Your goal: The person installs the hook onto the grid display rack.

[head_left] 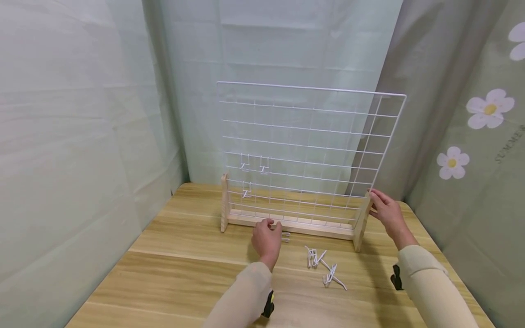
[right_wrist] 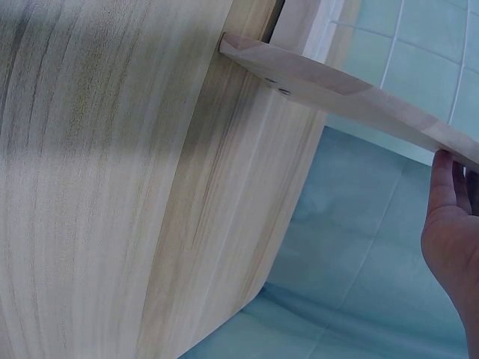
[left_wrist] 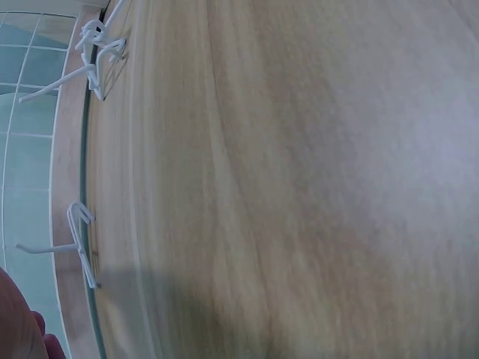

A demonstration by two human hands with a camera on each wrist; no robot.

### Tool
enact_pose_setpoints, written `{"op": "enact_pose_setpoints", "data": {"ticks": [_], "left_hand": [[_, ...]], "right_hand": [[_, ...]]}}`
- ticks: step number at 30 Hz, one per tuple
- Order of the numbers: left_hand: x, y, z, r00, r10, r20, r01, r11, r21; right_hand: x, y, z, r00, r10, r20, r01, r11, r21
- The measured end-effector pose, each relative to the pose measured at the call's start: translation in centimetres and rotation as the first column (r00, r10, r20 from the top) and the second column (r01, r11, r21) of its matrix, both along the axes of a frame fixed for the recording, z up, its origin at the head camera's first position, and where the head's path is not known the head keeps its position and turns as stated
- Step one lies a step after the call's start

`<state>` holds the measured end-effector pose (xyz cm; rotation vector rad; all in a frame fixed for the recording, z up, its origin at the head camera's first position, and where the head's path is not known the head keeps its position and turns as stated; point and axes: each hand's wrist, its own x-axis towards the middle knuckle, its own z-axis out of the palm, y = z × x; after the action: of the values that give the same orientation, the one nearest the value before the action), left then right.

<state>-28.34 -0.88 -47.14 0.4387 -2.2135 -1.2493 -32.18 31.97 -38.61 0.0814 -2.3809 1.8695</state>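
Note:
A white wire grid panel (head_left: 303, 141) stands upright in a wooden stand (head_left: 287, 223). At the right side, my right hand (head_left: 387, 214) grips the top of the wooden side post (head_left: 361, 223), thumb and fingers on either face; the right wrist view shows its fingers (right_wrist: 443, 179) against the post (right_wrist: 329, 82). My left hand (head_left: 266, 239) hovers before the stand's base bar, thumb and forefinger apart, nothing between them. Just beside it a white wire hook (head_left: 285, 237) lies on the table, partly hidden by the hand. The left wrist view shows that hook (left_wrist: 78, 247) apart from the hand (left_wrist: 19, 321).
More white hooks (head_left: 316, 257) lie loosely grouped on the wooden table (head_left: 172, 273), one (head_left: 333, 277) closer to the front. Three hooks hang on the grid's lower left, one of them (head_left: 246, 190) below the other two. Pale curtains (head_left: 82, 114) surround the table.

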Motion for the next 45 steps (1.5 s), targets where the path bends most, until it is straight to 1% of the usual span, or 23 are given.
{"op": "enact_pose_setpoints", "data": {"ticks": [5,10,13,18,23,30,36,45], "left_hand": [[0.2,0.2,-0.2,1.0,-0.001,0.009,0.001,1.0,-0.013],[0.2,0.4,-0.6,0.999,-0.002,0.035,0.002,1.0,-0.018],[0.1,0.5,-0.9,0.998,-0.005,0.056,0.005,1.0,-0.012],[-0.2,0.8,-1.3,0.997,-0.001,0.071,0.002,1.0,-0.01],[-0.2,1.1,-1.3,0.995,0.005,0.095,-0.003,1.0,-0.025],[-0.6,1.7,-1.3,0.99,0.011,0.143,-0.011,1.0,-0.004],[-0.9,1.9,-1.5,0.989,0.024,0.149,-0.024,1.0,-0.002],[-1.0,1.9,-1.5,0.992,0.035,0.121,-0.033,0.999,-0.016]], "right_hand": [[-0.1,0.0,-0.2,1.0,-0.003,0.004,0.003,1.0,0.005],[-0.2,-0.1,-0.3,1.0,-0.005,0.011,0.005,1.0,0.006],[-0.2,-0.2,-0.3,1.0,-0.002,0.011,0.002,1.0,0.002],[-0.2,-0.2,-0.3,1.0,0.0,0.0,0.0,1.0,-0.012],[-0.1,-0.2,-0.2,1.0,0.001,0.001,-0.001,1.0,-0.021],[-0.1,-0.1,-0.1,1.0,0.012,0.006,-0.012,0.999,-0.03],[-0.1,0.0,-0.2,1.0,0.013,0.008,-0.013,1.0,-0.026],[-0.2,0.0,-0.3,1.0,0.0,0.004,0.0,1.0,-0.014]]}}
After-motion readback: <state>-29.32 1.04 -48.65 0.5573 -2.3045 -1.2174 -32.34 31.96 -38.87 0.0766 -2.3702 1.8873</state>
